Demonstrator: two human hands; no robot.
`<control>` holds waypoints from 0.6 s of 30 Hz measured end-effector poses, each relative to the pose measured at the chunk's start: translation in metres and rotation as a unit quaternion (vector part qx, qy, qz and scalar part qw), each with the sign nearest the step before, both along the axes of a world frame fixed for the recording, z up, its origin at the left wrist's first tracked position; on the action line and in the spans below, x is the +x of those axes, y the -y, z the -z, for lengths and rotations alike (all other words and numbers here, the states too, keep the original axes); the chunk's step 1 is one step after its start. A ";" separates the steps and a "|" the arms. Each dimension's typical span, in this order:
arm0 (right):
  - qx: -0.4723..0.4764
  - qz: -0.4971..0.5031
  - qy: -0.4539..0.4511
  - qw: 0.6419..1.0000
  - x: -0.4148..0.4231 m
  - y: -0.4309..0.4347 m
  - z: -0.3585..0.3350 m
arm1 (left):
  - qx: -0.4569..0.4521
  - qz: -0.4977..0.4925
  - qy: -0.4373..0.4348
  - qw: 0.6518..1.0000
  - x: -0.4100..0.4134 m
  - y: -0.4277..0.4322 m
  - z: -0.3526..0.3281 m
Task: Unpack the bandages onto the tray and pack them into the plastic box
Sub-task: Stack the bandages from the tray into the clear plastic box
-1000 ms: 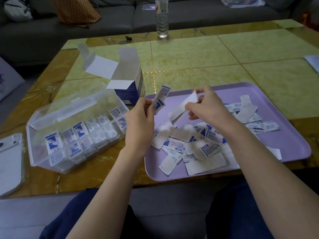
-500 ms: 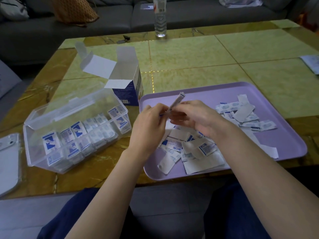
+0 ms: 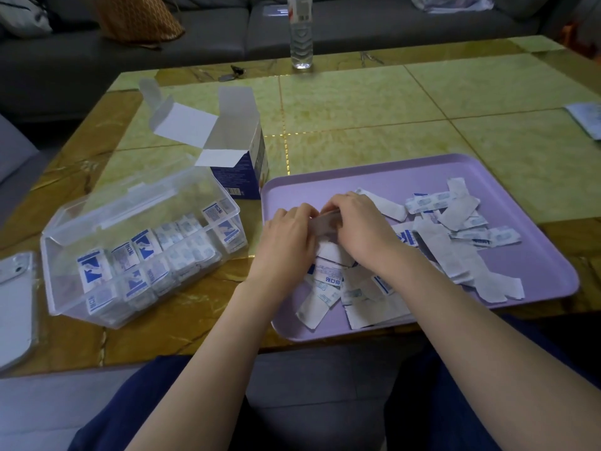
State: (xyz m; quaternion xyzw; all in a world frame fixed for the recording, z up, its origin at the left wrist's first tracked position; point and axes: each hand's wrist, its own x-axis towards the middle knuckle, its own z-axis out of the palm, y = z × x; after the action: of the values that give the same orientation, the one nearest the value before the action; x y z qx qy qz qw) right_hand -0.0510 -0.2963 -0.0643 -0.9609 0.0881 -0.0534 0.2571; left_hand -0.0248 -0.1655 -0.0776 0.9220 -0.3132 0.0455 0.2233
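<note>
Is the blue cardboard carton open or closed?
Open. The carton stands upright with its white top flaps spread apart.

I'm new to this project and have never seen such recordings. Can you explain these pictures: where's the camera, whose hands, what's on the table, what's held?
There is no machine here: a person works with bare hands. All pictures come from one wide-angle camera worn on the person's head, looking forward and down, so the arms enter from below. The left hand and right hand meet over a purple tray and together pinch a small bundle of bandages; it is blurred, so I cannot count them. More loose bandages lie scattered on the tray. Left of it, on the tiled table, stands a clear plastic box holding rows of bandages, and behind it an opened cardboard carton. A water bottle stands at the far edge.
</note>
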 end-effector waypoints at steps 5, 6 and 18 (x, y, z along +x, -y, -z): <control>0.056 -0.001 -0.025 0.998 0.000 -0.003 0.004 | 0.055 -0.049 -0.005 0.997 0.002 -0.006 0.003; 0.070 -0.009 -0.025 0.997 -0.001 -0.006 0.004 | 0.047 -0.049 -0.017 0.998 0.001 -0.006 0.003; 0.074 0.011 0.041 0.996 0.004 -0.009 0.008 | -0.045 -0.081 0.004 0.996 0.000 -0.005 -0.002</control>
State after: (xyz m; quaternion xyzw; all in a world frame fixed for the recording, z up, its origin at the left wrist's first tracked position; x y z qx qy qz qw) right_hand -0.0472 -0.2872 -0.0720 -0.9354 0.0914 -0.0884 0.3300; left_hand -0.0251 -0.1602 -0.0760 0.9331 -0.2361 0.0807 0.2588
